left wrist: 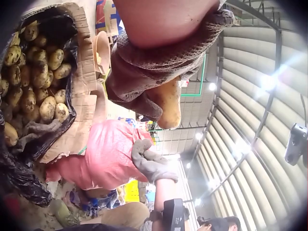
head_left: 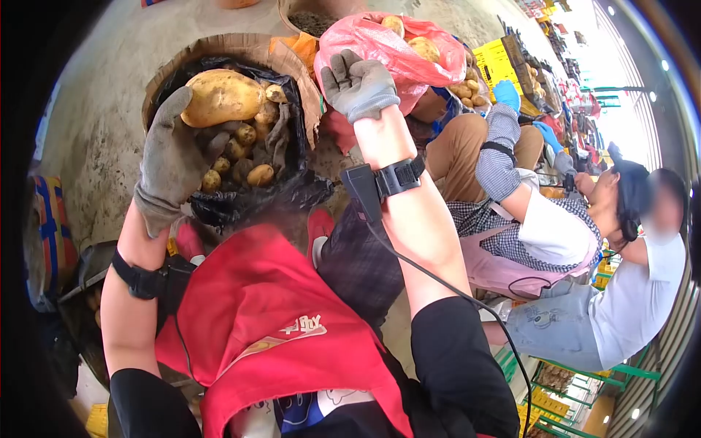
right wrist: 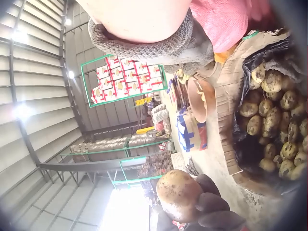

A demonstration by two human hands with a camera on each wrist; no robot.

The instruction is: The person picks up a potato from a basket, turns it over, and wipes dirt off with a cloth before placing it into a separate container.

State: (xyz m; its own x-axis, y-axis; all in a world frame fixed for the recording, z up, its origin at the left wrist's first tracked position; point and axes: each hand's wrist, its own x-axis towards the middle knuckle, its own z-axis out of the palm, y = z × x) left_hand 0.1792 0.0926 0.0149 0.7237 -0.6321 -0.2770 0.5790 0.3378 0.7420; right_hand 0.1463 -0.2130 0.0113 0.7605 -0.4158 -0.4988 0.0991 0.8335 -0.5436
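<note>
Your gloved left hand (head_left: 173, 157) wraps its fingers around a large potato (head_left: 223, 97), held just above the cardboard-rimmed basket (head_left: 219, 42) of smaller potatoes (head_left: 259, 175); your right hand (head_left: 358, 84), fingers curled tight, grips the edge of a pink plastic bag (head_left: 409, 62) just right of the basket

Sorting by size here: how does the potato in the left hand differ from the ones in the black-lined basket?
The held potato is far larger than the basket potatoes. The held potato sits in the gloved left hand; the basket potatoes lie loose in the black liner. All share yellow-brown, dirt-speckled skin.
</note>
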